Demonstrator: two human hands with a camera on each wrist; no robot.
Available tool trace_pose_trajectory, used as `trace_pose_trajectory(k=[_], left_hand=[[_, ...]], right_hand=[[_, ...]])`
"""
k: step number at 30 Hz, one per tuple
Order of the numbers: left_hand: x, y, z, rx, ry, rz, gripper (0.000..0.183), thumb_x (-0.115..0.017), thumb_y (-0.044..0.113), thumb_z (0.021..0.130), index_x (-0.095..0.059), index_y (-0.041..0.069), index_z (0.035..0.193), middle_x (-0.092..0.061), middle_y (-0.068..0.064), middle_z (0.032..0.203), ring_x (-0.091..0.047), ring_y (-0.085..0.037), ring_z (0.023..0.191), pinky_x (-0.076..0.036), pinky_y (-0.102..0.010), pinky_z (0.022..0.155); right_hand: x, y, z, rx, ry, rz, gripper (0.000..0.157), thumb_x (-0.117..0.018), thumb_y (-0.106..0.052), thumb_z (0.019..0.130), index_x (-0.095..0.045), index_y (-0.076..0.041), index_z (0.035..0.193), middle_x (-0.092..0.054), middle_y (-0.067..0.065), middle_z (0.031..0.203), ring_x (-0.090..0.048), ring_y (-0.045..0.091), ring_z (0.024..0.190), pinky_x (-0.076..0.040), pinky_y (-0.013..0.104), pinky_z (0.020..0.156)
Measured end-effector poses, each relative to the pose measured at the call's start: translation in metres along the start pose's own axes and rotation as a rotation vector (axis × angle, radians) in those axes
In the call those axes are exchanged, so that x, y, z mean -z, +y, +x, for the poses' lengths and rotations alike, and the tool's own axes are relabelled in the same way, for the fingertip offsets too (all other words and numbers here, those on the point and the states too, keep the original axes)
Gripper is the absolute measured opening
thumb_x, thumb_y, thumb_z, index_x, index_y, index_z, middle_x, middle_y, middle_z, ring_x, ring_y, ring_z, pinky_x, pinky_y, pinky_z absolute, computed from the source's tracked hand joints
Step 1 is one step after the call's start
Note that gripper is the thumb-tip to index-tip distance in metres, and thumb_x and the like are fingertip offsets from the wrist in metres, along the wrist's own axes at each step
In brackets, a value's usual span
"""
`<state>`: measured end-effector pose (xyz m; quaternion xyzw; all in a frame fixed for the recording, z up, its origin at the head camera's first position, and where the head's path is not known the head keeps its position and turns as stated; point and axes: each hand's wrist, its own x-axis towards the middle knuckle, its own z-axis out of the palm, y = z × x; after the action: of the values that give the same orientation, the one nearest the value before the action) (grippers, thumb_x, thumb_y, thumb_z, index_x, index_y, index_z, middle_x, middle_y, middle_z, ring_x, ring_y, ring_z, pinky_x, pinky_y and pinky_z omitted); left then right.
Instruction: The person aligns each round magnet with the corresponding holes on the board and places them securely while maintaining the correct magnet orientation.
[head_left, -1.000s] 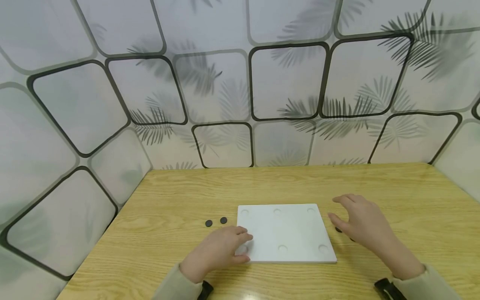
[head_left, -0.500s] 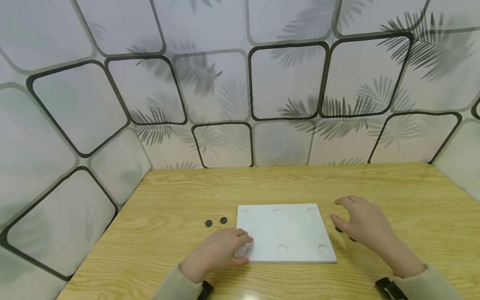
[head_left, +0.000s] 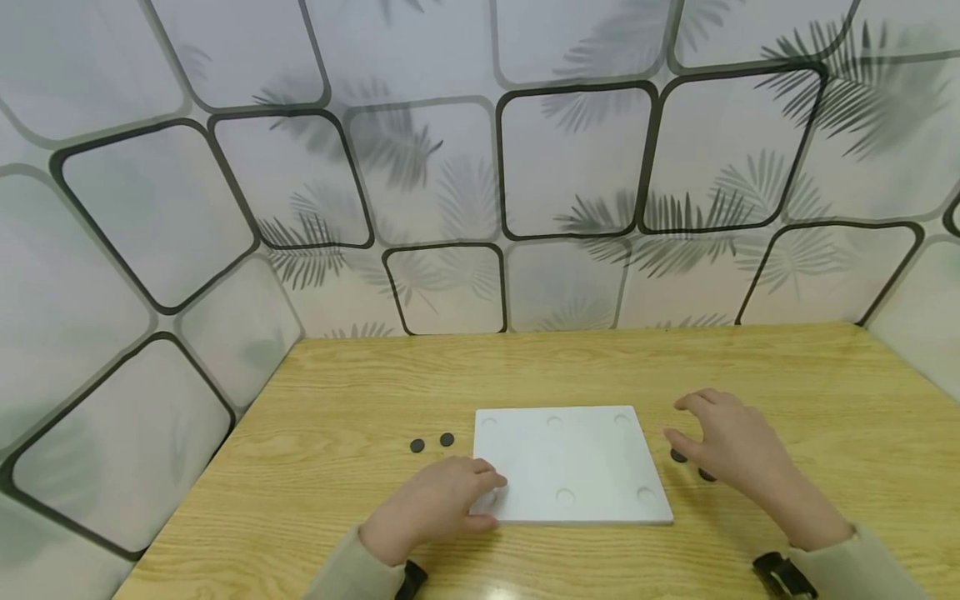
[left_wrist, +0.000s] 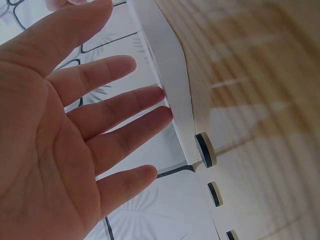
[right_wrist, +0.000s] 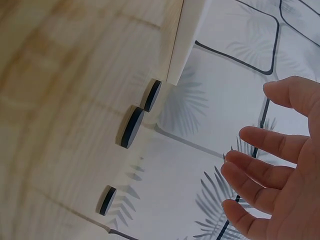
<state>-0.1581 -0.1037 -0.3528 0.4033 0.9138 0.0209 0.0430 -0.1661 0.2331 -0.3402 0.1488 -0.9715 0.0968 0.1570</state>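
A white rectangular board (head_left: 577, 458) with several shallow round recesses lies flat on the wooden table. My left hand (head_left: 438, 504) is over its near left corner, fingers spread and relaxed; in the left wrist view the fingertips (left_wrist: 162, 112) reach the board's edge, and whether they touch is unclear. To the right of the board, my right hand (head_left: 738, 446) hovers with loosely bent fingers, holding nothing. Under it are two black discs, one (head_left: 678, 456) nearer the board, the other (head_left: 707, 475) partly covered. Three discs appear in the right wrist view, one (right_wrist: 107, 200) apart from the others.
Left of the board lie two more black discs, one (head_left: 417, 446) slightly nearer me than its neighbour (head_left: 447, 439). The left wrist view has three discs in a row, the largest-looking one (left_wrist: 205, 150) closest to the board. A patterned wall (head_left: 570, 167) borders the table (head_left: 360, 392).
My right hand has drifted slightly to the right, uncovering more of the discs beneath it. The left hand, board and left-side discs stay practically where they were.
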Motion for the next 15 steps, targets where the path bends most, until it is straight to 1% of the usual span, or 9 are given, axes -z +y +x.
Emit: trace_pose_trajectory(k=[5,11,15], left_hand=[[0.0,0.0,0.0,-0.009,0.005,0.003,0.04,-0.066,0.036,0.078,-0.061,0.014,0.111,-0.058,0.005,0.102,-0.054,-0.009,0.09,-0.044,-0.022,0.078],[0.001,0.001,0.0,-0.008,0.001,0.002,0.041,-0.066,0.036,0.078,-0.06,0.014,0.112,-0.058,0.004,0.103,-0.054,-0.009,0.091,-0.044,-0.023,0.079],[0.001,0.0,0.0,-0.006,-0.001,0.003,0.041,-0.066,0.036,0.078,-0.06,0.014,0.112,-0.058,0.005,0.103,-0.054,-0.01,0.091,-0.044,-0.023,0.079]], right_hand=[[0.001,0.004,0.0,-0.026,-0.02,-0.013,0.038,-0.068,-0.029,0.075,-0.061,0.001,0.097,-0.058,0.021,0.098,-0.055,0.037,0.081,-0.046,0.044,0.053],[0.003,0.01,-0.001,-0.062,-0.067,-0.001,0.038,-0.066,-0.029,0.076,-0.061,0.001,0.099,-0.058,0.022,0.097,-0.055,0.038,0.081,-0.046,0.046,0.055],[0.003,0.012,-0.001,-0.07,-0.087,-0.003,0.039,-0.066,-0.029,0.076,-0.061,0.001,0.099,-0.058,0.022,0.097,-0.055,0.038,0.081,-0.046,0.047,0.055]])
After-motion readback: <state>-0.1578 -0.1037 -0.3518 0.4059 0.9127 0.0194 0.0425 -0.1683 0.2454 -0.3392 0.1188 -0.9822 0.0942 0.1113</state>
